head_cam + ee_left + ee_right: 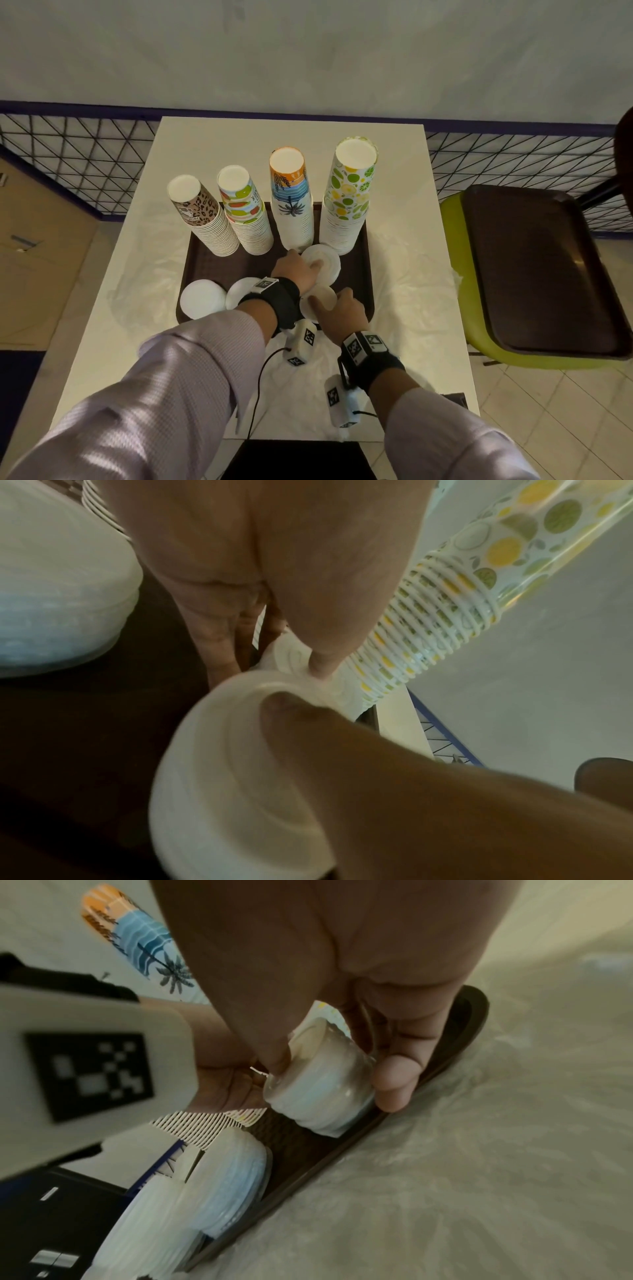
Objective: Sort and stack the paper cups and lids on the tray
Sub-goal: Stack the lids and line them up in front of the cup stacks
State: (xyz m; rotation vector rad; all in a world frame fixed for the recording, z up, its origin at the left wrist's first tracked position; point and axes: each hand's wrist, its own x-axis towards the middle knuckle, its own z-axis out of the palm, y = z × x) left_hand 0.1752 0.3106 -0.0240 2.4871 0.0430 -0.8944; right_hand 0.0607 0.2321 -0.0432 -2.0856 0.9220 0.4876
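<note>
White tabletop [137, 260] under a crinkled clear plastic sheet, set against a wire-mesh rail; a dark brown tray [364, 246] sits in the middle of it. Along the tray's far edge stand four upside-down stacks of paper cups: leopard-print stack [202, 216], fruit-print stack [245, 210], palm-tree stack [293, 202], and lime-and-lemon stack [347, 198], the tallest, at the right. At the near left of the tray lie two piles of white lids [202, 298], just beside each other, the second [239, 291] partly behind my wrist strap. My left hand [296, 270] reaches across to a lid stack [325, 263] at the foot of the palm-tree and lime cups; the thumb presses on its top and the fingers curl down its far side, so it is pinched. My right hand [342, 311] grips a smaller lid stack [322, 1085] at the tray's near right, thumb on one side, fingers wrapped round the other, its lower edge touching the tray floor. The two stacks nearly touch. To the right, a green chair [455, 274] carries a second dark tray [534, 270].
</note>
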